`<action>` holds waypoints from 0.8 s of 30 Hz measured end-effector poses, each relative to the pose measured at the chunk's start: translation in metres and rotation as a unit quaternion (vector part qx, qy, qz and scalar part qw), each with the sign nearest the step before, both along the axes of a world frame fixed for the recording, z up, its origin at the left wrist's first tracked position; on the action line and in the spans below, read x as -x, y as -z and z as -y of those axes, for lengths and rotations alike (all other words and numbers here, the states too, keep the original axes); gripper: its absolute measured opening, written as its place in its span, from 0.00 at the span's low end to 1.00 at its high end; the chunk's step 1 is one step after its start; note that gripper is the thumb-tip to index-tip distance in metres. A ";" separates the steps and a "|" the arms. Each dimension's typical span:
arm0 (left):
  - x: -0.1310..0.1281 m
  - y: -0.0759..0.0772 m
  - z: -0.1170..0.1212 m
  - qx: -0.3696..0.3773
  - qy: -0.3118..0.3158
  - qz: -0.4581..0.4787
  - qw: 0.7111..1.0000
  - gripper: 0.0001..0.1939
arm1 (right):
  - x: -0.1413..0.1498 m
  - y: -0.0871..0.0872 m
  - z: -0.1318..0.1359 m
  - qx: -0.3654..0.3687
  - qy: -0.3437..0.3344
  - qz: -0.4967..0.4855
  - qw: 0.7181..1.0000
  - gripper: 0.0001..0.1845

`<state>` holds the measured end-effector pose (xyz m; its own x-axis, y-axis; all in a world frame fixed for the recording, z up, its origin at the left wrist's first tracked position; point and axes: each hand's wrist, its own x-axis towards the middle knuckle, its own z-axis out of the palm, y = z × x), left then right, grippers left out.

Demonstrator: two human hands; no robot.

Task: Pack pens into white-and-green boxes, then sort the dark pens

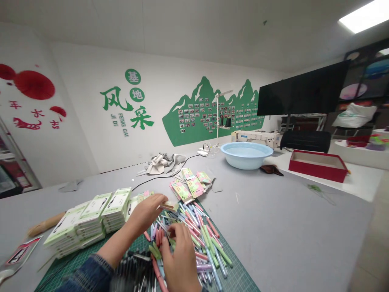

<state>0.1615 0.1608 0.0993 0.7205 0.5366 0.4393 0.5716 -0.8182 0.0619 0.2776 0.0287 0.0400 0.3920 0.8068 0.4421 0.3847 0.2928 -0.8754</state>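
My left hand (151, 207) reaches over the far side of a heap of pens, its fingers closed on a small pale box (170, 206) seen edge-on. My right hand (181, 257) is low over the heap, fingers curled down among the pens; what they pinch, if anything, is hidden. The coloured pens (209, 239), in pink, green, blue and purple, lie loose on a green cutting mat (240, 275). Black pens or pen parts (133, 271) lie nearer me, partly blurred. Pink-and-green printed boxes (194, 186) are piled just beyond the coloured pens.
Stacks of white-and-green boxes (94, 209) stand left, by a wooden stick-like piece (45, 224) and a printed packet (22, 253). Farther back are grey cloth scraps (165, 163), a power strip (203, 152), a blue basin (246, 156) and a red box (316, 170).
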 end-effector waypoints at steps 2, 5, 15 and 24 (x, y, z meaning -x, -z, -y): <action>0.023 -0.006 0.021 -0.032 0.010 0.046 0.998 0.16 | -0.004 -0.002 -0.002 0.021 -0.050 -0.131 0.990 0.08; 0.051 -0.005 0.057 -0.083 0.078 0.094 0.989 0.18 | -0.007 -0.004 -0.008 0.074 -0.188 -0.371 0.906 0.21; 0.069 0.014 0.123 0.060 0.114 0.160 0.979 0.09 | 0.003 -0.017 -0.001 0.052 -0.415 -0.617 0.667 0.32; 0.096 0.002 0.109 0.159 -0.017 0.083 0.984 0.24 | 0.016 0.003 -0.010 0.156 -0.320 -0.671 0.650 0.32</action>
<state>0.0654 0.0519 0.0972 0.6317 0.6885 0.3563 0.5587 -0.7230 0.4063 0.2619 0.0382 0.0375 -0.2048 0.9630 -0.1753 -0.9004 -0.2556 -0.3520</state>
